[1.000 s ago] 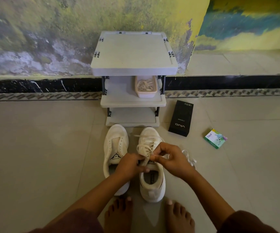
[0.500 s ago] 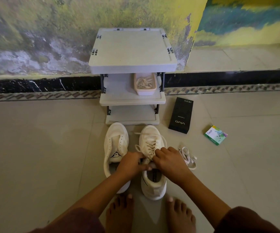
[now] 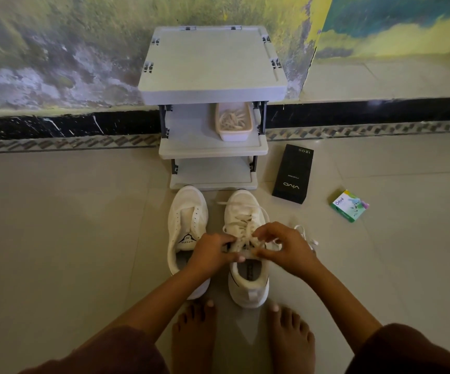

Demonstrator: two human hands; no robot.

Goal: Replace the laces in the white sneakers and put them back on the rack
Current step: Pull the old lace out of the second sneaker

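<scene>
left sneaker (image 3: 187,211) — laceless | right sneaker (image 3: 245,209) — laced | rack (image 3: 213,66) just behind

The left hand (image 3: 210,255) and right hand (image 3: 286,251) met over the laced white mesh sneaker (image 3: 248,288), each pinching its cream lace (image 3: 241,222) near the tongue. The unlaced white mesh sneaker (image 3: 188,211) stood just beside it, toes toward the grey plastic three-shelf rack (image 3: 213,66). A loose white lace (image 3: 307,235) lay beside the right hand, with a black rectangular carton (image 3: 292,174) and a small green box (image 3: 349,205) farther off.

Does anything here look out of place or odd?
The left sneaker has empty eyelets; the right sneaker is laced. A loose lace lies beside it. A vivo box and an Odonil box lie stray nearby.
</scene>
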